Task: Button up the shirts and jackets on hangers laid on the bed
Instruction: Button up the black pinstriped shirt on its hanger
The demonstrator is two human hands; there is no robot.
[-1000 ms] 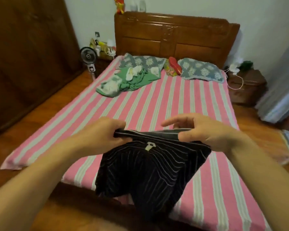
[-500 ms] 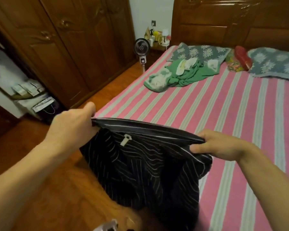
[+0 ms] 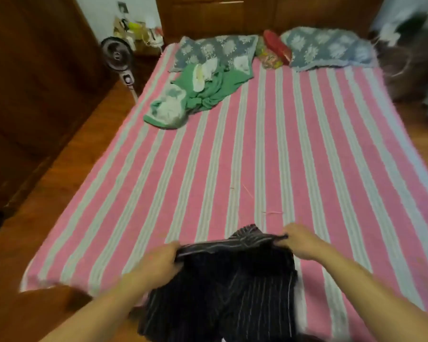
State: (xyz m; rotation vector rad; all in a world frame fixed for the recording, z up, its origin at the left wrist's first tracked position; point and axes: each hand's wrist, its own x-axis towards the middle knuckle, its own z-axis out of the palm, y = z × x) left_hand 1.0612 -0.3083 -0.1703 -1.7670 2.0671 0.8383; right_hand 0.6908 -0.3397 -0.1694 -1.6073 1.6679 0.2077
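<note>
While both hands hold it up by its top edge, the dark striped shirt [image 3: 223, 287] hangs at about six o'clock, over the near end of the bed [image 3: 257, 156]. The left hand [image 3: 158, 261] has its fingers curled round the left end of that edge, and the right hand [image 3: 299, 243] pinches the right end between thumb and fingers. No hanger or button shows from here. The cloth looks thin, soft and light; it sags in folds and will likely slump once let go, so it probably wants spreading flat on the striped cover first. A grip at the collar or shoulders should keep it squarest. Up at eleven o'clock a green garment [image 3: 200, 95] lies crumpled below a pillow [image 3: 215, 49], well apart from the shirt.
</note>
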